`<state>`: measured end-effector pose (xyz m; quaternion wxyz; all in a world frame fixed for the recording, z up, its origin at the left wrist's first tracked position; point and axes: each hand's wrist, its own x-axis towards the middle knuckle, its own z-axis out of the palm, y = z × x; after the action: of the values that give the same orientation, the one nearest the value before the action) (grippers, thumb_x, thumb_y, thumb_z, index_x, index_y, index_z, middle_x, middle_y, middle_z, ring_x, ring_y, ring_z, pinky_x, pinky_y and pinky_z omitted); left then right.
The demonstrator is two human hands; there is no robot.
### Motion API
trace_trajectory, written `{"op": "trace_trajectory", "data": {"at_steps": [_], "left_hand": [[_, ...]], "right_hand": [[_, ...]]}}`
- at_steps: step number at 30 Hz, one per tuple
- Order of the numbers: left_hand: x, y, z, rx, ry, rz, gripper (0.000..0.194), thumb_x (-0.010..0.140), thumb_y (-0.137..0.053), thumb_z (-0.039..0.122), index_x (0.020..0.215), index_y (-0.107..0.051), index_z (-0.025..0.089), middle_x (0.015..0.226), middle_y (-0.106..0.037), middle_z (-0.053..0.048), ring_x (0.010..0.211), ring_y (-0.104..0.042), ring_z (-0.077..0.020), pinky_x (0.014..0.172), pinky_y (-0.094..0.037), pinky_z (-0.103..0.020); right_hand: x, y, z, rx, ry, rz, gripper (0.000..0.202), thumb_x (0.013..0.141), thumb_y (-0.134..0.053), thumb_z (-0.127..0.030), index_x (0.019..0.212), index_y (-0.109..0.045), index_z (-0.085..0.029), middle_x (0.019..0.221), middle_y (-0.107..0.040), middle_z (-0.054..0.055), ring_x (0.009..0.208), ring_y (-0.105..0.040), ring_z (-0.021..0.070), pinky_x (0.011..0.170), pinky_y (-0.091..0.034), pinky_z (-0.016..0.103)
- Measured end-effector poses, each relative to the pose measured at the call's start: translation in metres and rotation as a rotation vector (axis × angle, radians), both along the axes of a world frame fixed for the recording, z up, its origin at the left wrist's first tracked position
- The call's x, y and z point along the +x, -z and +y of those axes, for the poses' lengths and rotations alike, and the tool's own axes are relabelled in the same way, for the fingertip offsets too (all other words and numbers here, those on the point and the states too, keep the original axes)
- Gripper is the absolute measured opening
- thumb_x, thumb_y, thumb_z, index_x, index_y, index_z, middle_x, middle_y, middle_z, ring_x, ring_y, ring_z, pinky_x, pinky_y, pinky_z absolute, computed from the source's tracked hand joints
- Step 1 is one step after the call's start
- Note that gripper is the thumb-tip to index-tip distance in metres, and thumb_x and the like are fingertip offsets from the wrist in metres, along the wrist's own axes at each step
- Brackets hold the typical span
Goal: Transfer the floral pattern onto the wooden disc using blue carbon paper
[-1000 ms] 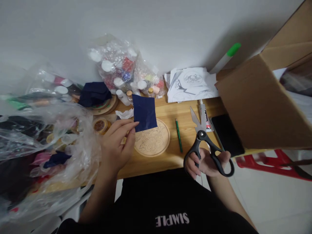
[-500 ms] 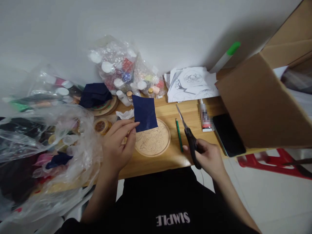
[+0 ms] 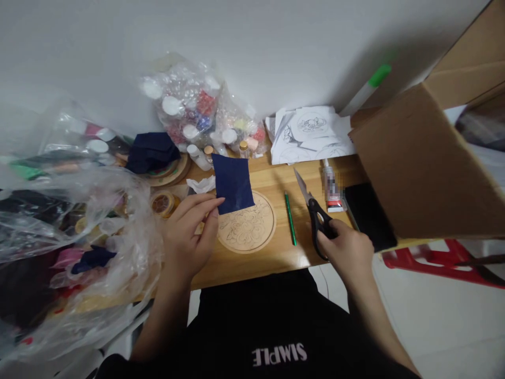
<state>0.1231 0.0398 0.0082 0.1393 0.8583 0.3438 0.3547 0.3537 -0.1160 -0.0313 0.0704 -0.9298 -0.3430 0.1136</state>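
Note:
My left hand pinches the lower left corner of a dark blue piece of fabric between thumb and fingers. The fabric is upright and partly covers a round wooden disc with a floral line drawing. Over the table's right side, my right hand grips black-handled scissors by the handles, blades pointing away from me. A green pencil lies on the table between the disc and the scissors.
Behind are paper drawings and bags of small bottles. A glue tube, a black phone and a cardboard box stand at right. Plastic bags and a thread spool crowd the left.
My right hand has moved slightly right with the scissors, away from the pencil, and the handles now lie lower over the table. My left hand and the fabric have barely moved.

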Motion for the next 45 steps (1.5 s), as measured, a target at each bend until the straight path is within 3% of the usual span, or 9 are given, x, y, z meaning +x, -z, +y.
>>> {"op": "trace_trajectory", "data": {"at_steps": [8,14,20,29,33,36,39,45], "left_hand": [[0.000,-0.002,-0.001,0.029,0.003,0.000,0.020,0.085,-0.053,0.012,0.096,-0.067,0.021,0.093,-0.069,-0.003,0.085,-0.065,-0.0142,0.076,-0.053,-0.028],[-0.004,0.001,-0.001,-0.001,0.020,-0.020,0.021,0.083,-0.054,0.010,0.097,-0.067,0.020,0.095,-0.068,-0.004,0.088,-0.065,-0.0146,0.078,-0.053,-0.028],[-0.007,0.002,-0.001,0.014,0.011,-0.019,0.020,0.083,-0.054,0.009,0.096,-0.067,0.019,0.094,-0.068,-0.004,0.086,-0.065,-0.0137,0.077,-0.052,-0.026],[-0.017,0.008,-0.001,-0.014,-0.008,-0.024,0.021,0.084,-0.054,0.009,0.098,-0.067,0.016,0.095,-0.067,-0.004,0.089,-0.064,-0.0135,0.081,-0.052,-0.026],[-0.020,0.011,0.000,-0.034,-0.010,-0.023,0.022,0.084,-0.054,0.010,0.100,-0.067,0.020,0.096,-0.067,-0.003,0.089,-0.064,-0.0140,0.080,-0.052,-0.027],[-0.022,0.012,0.001,-0.040,-0.003,-0.037,0.022,0.085,-0.053,0.011,0.100,-0.067,0.020,0.096,-0.067,-0.003,0.089,-0.064,-0.0136,0.080,-0.052,-0.027],[-0.024,0.012,0.001,-0.034,0.002,-0.034,0.021,0.085,-0.052,0.011,0.099,-0.067,0.018,0.095,-0.067,-0.003,0.089,-0.064,-0.0127,0.080,-0.052,-0.025],[-0.029,0.011,0.001,-0.030,0.003,-0.031,0.019,0.086,-0.051,0.010,0.097,-0.067,0.015,0.094,-0.067,-0.005,0.088,-0.064,-0.0121,0.078,-0.051,-0.023]], "right_hand": [[0.016,0.002,-0.004,-0.047,0.026,0.106,0.029,0.071,-0.057,-0.048,0.076,-0.063,-0.019,0.070,-0.067,0.007,0.060,-0.059,0.0200,0.054,-0.032,0.026],[0.009,0.004,-0.004,-0.021,-0.062,0.138,0.031,0.072,-0.056,-0.048,0.076,-0.062,-0.018,0.077,-0.067,0.008,0.066,-0.060,0.0202,0.056,-0.036,0.027],[0.010,0.009,-0.001,0.049,-0.017,0.097,0.040,0.073,-0.056,-0.047,0.093,-0.066,-0.014,0.088,-0.068,0.012,0.080,-0.063,0.0245,0.065,-0.042,0.031],[0.030,-0.002,-0.001,-0.065,-0.001,0.118,0.026,0.075,-0.055,-0.035,0.090,-0.070,-0.020,0.086,-0.072,0.006,0.079,-0.066,0.0236,0.066,-0.044,0.031],[0.045,-0.005,0.001,0.034,0.037,0.145,0.026,0.074,-0.056,-0.036,0.089,-0.071,-0.021,0.080,-0.072,0.005,0.077,-0.066,0.0219,0.069,-0.046,0.031],[0.056,0.001,0.008,0.186,0.071,0.095,0.033,0.074,-0.054,-0.037,0.096,-0.068,-0.017,0.084,-0.070,0.007,0.074,-0.064,0.0202,0.070,-0.047,0.031],[0.060,0.009,0.024,0.255,0.019,0.029,0.038,0.075,-0.053,-0.036,0.104,-0.065,-0.013,0.095,-0.069,0.011,0.074,-0.062,0.0198,0.071,-0.047,0.032],[0.061,0.009,0.063,0.046,-0.038,-0.140,0.040,0.081,-0.050,-0.041,0.111,-0.061,-0.015,0.104,-0.066,0.014,0.089,-0.062,0.0261,0.067,-0.043,0.031]]}}
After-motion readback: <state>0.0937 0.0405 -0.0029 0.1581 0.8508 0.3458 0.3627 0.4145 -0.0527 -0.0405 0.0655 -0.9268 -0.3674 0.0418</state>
